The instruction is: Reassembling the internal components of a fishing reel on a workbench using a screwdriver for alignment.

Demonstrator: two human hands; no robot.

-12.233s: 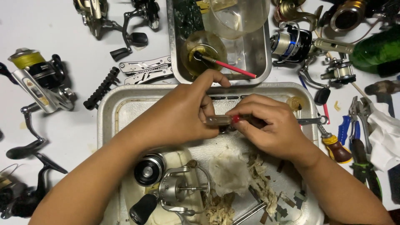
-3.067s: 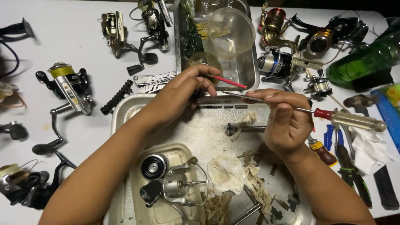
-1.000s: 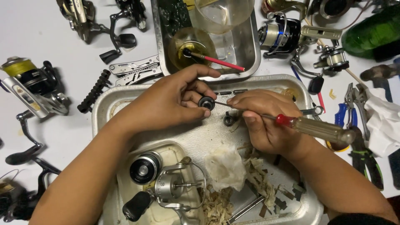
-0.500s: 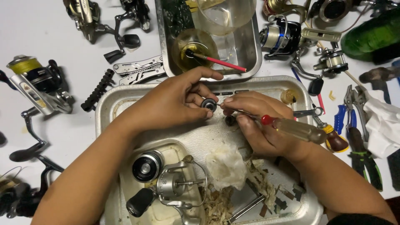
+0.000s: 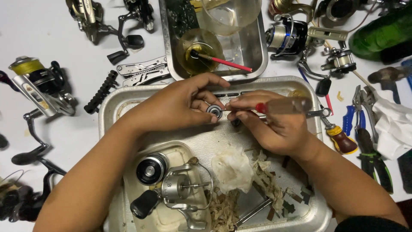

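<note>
Both hands work over the far end of a metal tray (image 5: 107, 111), close under its far rim, with little free room around them: just beyond that rim sits a second, deeper metal pan (image 5: 257, 51) holding a glass dish of yellowish oil (image 5: 199, 58) with a red-handled brush (image 5: 223, 62) resting in it. Nearer the person, the tray floor is crowded by a partly stripped spinning reel (image 5: 180, 193), its loose spool (image 5: 150, 168), a soiled wad of paper (image 5: 231, 169) and scattered shreds and small parts. Outside the tray, a folded multi-tool (image 5: 141, 71) and a black knurled handle (image 5: 101, 91) lie to the left, pliers (image 5: 373, 150) and a wooden-handled screwdriver (image 5: 341, 138) to the right, with more reels around the white table. The left hand (image 5: 171, 105) pinches a small round bearing (image 5: 214, 110), dark with a bright metal centre, between thumb and fingertips. The right hand (image 5: 274, 126) is closed around a clear-handled screwdriver (image 5: 283, 105) with a red collar, its tip meeting the bearing.
</note>
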